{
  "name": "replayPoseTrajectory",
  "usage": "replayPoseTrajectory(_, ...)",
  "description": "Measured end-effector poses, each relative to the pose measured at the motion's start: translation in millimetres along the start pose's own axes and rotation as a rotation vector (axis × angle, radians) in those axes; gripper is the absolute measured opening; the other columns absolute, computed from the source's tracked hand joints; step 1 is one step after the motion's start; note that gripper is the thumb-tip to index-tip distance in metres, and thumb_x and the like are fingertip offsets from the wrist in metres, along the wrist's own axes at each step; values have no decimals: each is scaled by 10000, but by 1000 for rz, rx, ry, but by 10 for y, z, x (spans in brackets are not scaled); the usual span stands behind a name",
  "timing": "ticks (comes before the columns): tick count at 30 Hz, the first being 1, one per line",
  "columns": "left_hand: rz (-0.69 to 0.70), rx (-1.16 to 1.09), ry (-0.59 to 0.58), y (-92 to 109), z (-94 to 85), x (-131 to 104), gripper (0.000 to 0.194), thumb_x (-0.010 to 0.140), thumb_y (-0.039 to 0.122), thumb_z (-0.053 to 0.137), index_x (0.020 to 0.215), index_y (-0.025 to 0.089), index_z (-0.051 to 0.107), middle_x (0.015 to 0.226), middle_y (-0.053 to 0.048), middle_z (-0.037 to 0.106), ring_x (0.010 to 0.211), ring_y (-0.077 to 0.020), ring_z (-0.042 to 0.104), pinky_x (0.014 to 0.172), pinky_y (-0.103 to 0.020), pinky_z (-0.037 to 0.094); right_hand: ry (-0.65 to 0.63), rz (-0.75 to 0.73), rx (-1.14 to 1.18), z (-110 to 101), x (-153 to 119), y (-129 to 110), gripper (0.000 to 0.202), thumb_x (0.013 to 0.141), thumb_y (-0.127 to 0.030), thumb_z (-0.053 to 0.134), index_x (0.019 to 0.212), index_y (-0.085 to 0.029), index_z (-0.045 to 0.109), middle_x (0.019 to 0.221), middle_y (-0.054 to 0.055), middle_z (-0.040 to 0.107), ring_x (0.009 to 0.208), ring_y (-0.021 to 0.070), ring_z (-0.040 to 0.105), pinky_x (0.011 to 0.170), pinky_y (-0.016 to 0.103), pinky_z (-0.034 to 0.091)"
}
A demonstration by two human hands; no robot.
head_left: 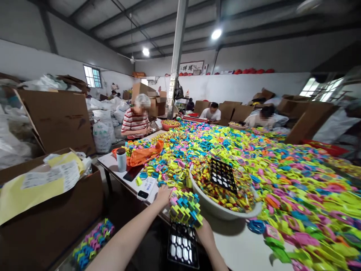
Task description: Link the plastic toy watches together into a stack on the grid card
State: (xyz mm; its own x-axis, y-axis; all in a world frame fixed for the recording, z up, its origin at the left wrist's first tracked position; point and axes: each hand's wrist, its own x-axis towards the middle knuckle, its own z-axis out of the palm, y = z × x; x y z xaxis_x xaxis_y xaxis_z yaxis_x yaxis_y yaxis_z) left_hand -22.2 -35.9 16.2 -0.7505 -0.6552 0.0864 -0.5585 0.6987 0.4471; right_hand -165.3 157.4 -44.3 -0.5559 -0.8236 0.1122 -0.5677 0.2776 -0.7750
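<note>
Between my hands is a block of toy watches [185, 209], packed in close rows of yellow, blue, pink and green. My left hand [164, 195] is closed at its upper left side, fingers partly hidden. My right hand [204, 227] grips its lower right side, with the fingers mostly behind it. Just below the block, a black plastic tray [183, 248] with rows of openings is tilted over the table's front edge. Right of my hands stands a pale basin [225, 214] of small yellow and red pieces, with another black tray [222, 175] lying on top.
Loose toy watches [282, 169] cover much of the table. At its left end are a tumbler [121, 160], a dark phone [132, 173], a white device [143, 195] and an orange bag [146, 154]. An open carton [84, 203] stands left. Several people sit around the table.
</note>
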Motion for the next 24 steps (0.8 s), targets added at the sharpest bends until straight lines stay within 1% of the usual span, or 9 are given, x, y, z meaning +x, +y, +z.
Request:
replayPoseTrajectory(3, -53, -122, 82, 47, 43, 54, 157, 760, 193, 487, 815, 154, 629, 924, -81, 541, 964, -209, 425, 838, -310, 359, -8, 8, 11, 1, 16, 12, 384, 731, -394, 418, 968, -175, 627, 1043, 92, 607, 988, 230, 551, 856, 313, 421)
replayPoseTrajectory(7, -98, -289, 226, 57, 6, 85, 122, 752, 122, 476, 797, 100, 587, 956, -104, 515, 935, -177, 437, 841, -286, 361, 18, -2, -18, -9, -1, -16, 362, 740, -370, 411, 937, -167, 636, 1033, 93, 610, 974, 221, 550, 828, 287, 419)
replayPoseTrajectory(10, -106, -432, 287, -35, -155, 63, 141, 792, 175, 447, 756, 82, 546, 860, -99, 526, 864, -156, 469, 838, -290, 377, 48, -14, -46, -26, -20, -80, 348, 746, -332, 400, 929, -152, 635, 1037, 90, 609, 967, 207, 545, 810, 260, 408)
replayPoseTrajectory(12, -130, -519, 343, -123, -330, -11, 166, 808, 220, 425, 815, 86, 523, 894, -103, 530, 865, -154, 483, 835, -298, 392, 43, 29, -73, -40, -24, -130, 321, 739, -304, 413, 898, -141, 640, 998, 84, 622, 926, 193, 551, 782, 239, 405)
replayPoseTrajectory(15, -131, -678, 405, -214, -649, -298, 219, 825, 321, 397, 878, 122, 471, 1154, -116, 455, 927, -141, 504, 780, -264, 437, 28, 99, -77, -55, -29, -215, 300, 752, -328, 442, 896, -160, 644, 982, 71, 631, 892, 178, 559, 716, 207, 391)
replayPoseTrajectory(16, -128, -906, 443, -223, -753, -441, 225, 801, 351, 450, 849, 132, 468, 1184, -105, 447, 956, -151, 508, 765, -259, 448, 31, 121, -90, -55, -31, -245, 296, 754, -342, 452, 899, -171, 645, 976, 67, 633, 883, 175, 563, 693, 201, 382)
replayPoseTrajectory(19, -191, -1317, 409, -193, -992, -929, 251, 720, 347, 582, 792, 134, 472, 1101, -79, 523, 1012, -172, 509, 774, -248, 454, 45, 199, -155, -36, -30, -335, 305, 755, -381, 470, 917, -195, 649, 957, 63, 640, 873, 179, 573, 643, 193, 354)
replayPoseTrajectory(22, -230, -1537, 357, -119, -1095, -1332, 228, 705, 296, 603, 761, 122, 466, 1034, -87, 565, 1003, -187, 524, 802, -271, 457, 46, 260, -238, -3, -14, -411, 333, 744, -419, 489, 952, -215, 649, 959, 66, 641, 890, 189, 576, 634, 191, 343)
replayPoseTrajectory(24, -265, -1630, 317, -65, -1111, -1500, 193, 714, 267, 578, 763, 118, 467, 1022, -99, 573, 982, -195, 536, 785, -283, 466, 37, 277, -281, 18, -1, -443, 347, 741, -442, 490, 963, -228, 649, 959, 65, 642, 893, 192, 576, 639, 193, 344)
